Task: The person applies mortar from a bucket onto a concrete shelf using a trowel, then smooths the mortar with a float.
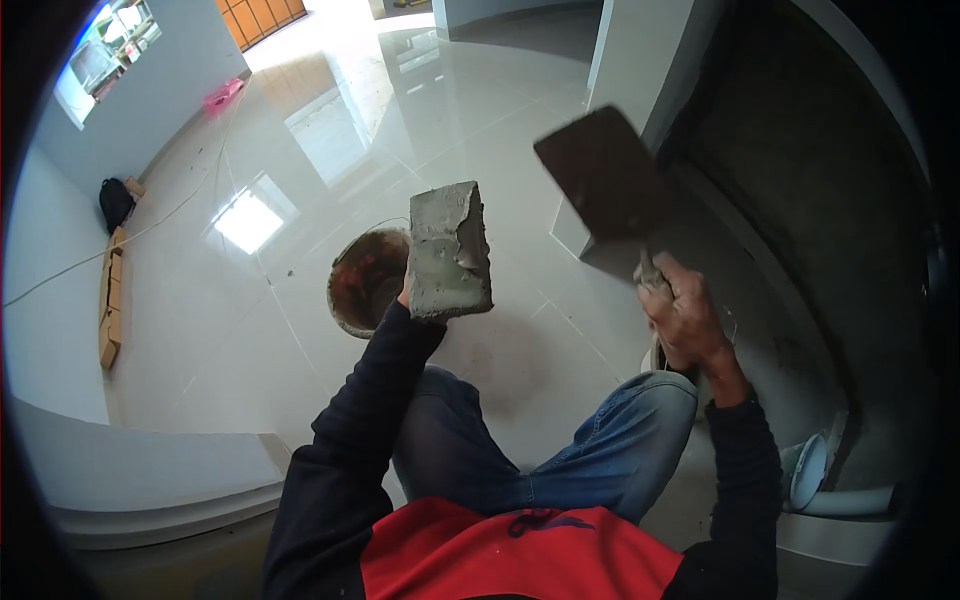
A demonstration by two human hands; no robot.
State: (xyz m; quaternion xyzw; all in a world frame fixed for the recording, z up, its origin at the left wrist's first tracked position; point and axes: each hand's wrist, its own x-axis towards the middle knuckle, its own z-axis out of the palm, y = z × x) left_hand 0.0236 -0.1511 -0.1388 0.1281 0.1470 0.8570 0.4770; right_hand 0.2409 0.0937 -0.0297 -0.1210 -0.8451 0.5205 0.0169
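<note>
A rectangular slab spread with wet grey mortar lies face up before me, with a ridge of mortar towards its right side. My left hand is under it and holds it up; most of the fingers are hidden behind it. To the right, my right hand is closed around the handle of a trowel. The trowel's broad, dark blade is raised, apart from the slab and slightly blurred. Just left of the slab, partly behind it, stands a mortar-stained bucket with a thin wire handle.
Glossy tiles cover the floor. A pillar and a dark recessed area with a raised edge lie to the right. A white pipe is at the lower right. Cardboard boxes, a black bag and a cable line the left wall.
</note>
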